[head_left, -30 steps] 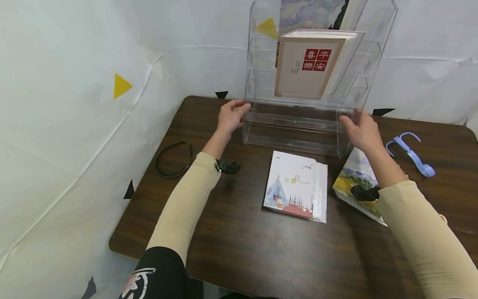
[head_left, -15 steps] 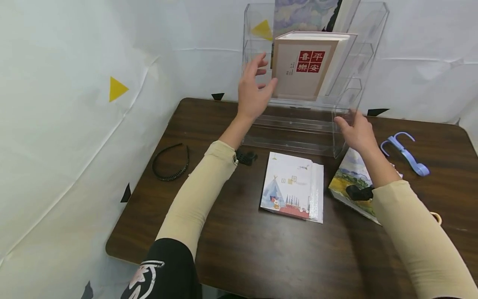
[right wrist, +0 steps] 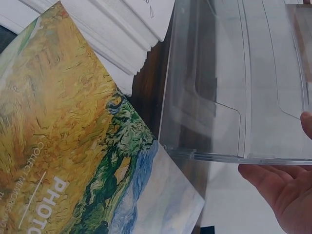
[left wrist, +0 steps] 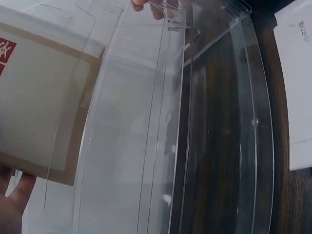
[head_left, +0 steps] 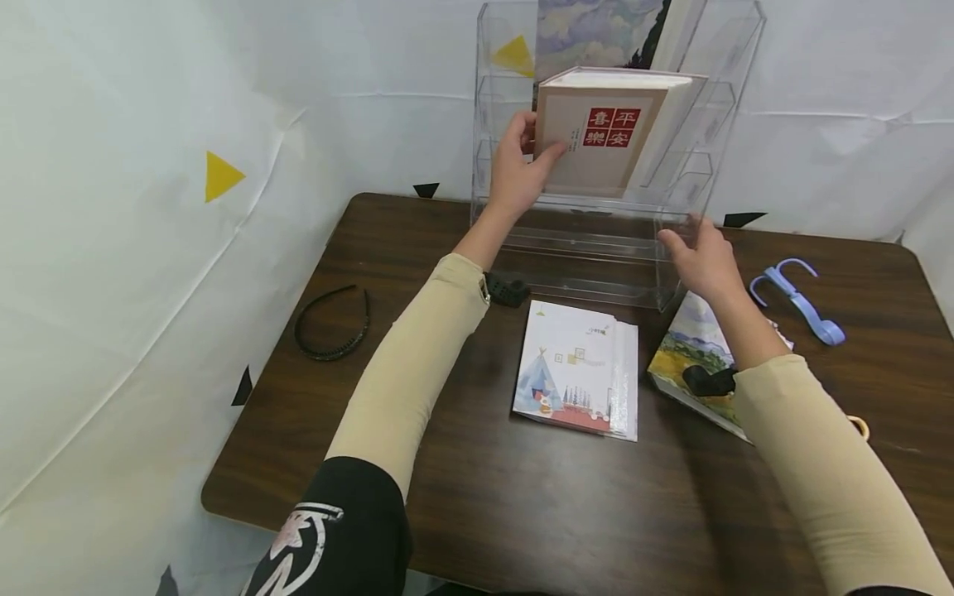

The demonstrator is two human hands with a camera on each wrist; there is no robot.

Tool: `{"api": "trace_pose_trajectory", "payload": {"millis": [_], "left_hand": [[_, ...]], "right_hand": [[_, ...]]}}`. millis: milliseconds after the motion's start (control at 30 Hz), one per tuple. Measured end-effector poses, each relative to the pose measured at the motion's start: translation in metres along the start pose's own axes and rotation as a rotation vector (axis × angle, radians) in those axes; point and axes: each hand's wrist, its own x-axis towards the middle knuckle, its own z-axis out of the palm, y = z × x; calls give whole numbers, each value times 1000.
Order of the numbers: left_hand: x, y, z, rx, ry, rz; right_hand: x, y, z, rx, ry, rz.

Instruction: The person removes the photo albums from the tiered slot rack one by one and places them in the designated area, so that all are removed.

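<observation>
On the brown wood-grain table (head_left: 462, 505), at the left side, there lies a black headband (head_left: 328, 356). In the middle lies a white book (head_left: 570, 364) with a blue tent printed on its cover. To the right of it is a photo album (head_left: 693, 341) with a painted landscape, and farther right a light blue plastic hook (head_left: 804, 305). White sheeting (head_left: 112, 248) carries a yellow triangle (head_left: 221, 176) at the left.

平安喜樂 on the beige book (head_left: 599, 165), PHOTO on the painted album (right wrist: 73, 112).
The book's four characters fill a red block (head_left: 611, 127); its tiny lettering beside that is illegible. Toward the right edge of the bench (head_left: 537, 513), the painted album also carries "COLLECT MEMOR…" in smaller capitals, the rest unclear. Left of it, the white booklet (head_left: 555, 364) bears print too small to read.
</observation>
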Motion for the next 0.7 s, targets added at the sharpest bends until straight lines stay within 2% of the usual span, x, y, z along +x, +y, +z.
{"api": "trace_pose_trajectory", "payload": {"millis": [233, 467, 533, 700], "left_hand": [[1, 1, -1, -10, -62, -8], [-5, 4, 0, 152, -167, 54], [-7, 4, 0, 169, -173, 95], [-18, 9, -1, 202, -140, 275]], "right_hand": [[2, 0, -1, -9, 2, -6], [4, 3, 0, -13, -1, 13], [5, 3, 1, -12, -1, 18], [6, 3, 0, -15, -5, 17]]}}
